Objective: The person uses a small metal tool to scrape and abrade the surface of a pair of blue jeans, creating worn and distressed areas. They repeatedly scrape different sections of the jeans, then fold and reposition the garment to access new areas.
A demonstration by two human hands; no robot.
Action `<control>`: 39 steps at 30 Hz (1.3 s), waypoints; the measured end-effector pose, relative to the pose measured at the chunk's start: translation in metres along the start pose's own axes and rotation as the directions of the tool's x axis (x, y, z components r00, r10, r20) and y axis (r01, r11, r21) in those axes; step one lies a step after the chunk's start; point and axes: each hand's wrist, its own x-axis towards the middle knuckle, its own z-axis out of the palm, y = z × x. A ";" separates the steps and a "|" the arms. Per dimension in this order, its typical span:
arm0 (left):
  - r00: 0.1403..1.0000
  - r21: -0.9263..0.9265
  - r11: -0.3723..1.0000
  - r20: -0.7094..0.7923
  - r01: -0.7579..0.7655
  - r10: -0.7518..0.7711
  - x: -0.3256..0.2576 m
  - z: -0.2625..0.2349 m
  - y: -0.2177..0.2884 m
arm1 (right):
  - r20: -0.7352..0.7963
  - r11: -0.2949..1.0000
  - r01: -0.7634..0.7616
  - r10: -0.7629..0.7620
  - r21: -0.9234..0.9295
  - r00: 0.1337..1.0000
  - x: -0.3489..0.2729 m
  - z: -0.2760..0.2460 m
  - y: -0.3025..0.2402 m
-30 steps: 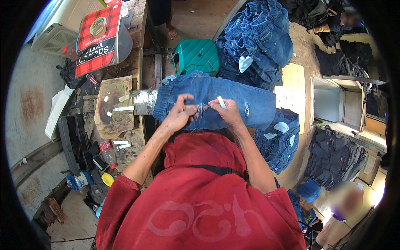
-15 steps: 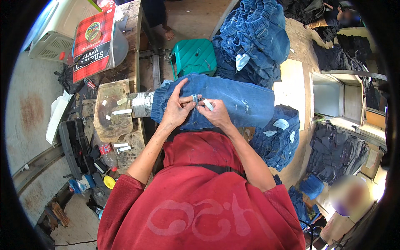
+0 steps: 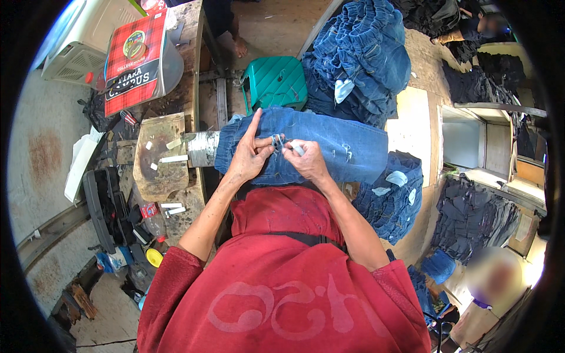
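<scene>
A blue denim garment (image 3: pixel 329 129) with a gathered end is stretched over a board wrapped in silvery tape (image 3: pixel 203 148). My left hand (image 3: pixel 249 157) lies on the denim with its index finger stretched away from me. Its thumb and another finger spread toward a small frayed patch of pale threads (image 3: pixel 277 141). Closed around a short white stick (image 3: pixel 299 148), my right hand (image 3: pixel 308 162) works at the right side of that patch; what the stick's tip touches is hidden by the fingers. A second frayed patch (image 3: pixel 348 154) shows farther right on the cloth.
A wooden bench (image 3: pixel 188 53) at left bears a board with white pieces (image 3: pixel 173 159) and a clear tub with a red plaid cover (image 3: pixel 138 59). Beyond the garment stands a green stool (image 3: pixel 275 82). Piled jeans lie at back right (image 3: pixel 365 53) and near right (image 3: pixel 391 206).
My right hand has shifted slightly right and turned the white stick. My left thumb has drawn back a little from the frayed patch, and its index finger is straighter.
</scene>
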 end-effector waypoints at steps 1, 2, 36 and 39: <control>1.000 0.044 0.999 -0.004 0.010 -0.010 -0.001 0.000 0.000 | -0.019 1.000 -0.022 0.021 -0.011 1.000 0.000 -0.003 -0.001; 1.000 0.087 0.996 -0.006 0.002 -0.001 -0.002 -0.001 0.000 | -0.026 1.000 -0.022 0.022 -0.001 0.999 -0.001 -0.005 -0.002; 0.986 0.113 0.993 0.152 0.045 -0.062 -0.057 0.015 0.009 | 0.158 0.957 -0.180 0.218 -0.227 0.963 0.010 -0.031 -0.009; 0.988 0.124 0.992 0.148 0.015 -0.034 -0.063 0.018 0.013 | 0.177 0.978 -0.092 0.126 -0.187 0.976 0.012 -0.034 -0.004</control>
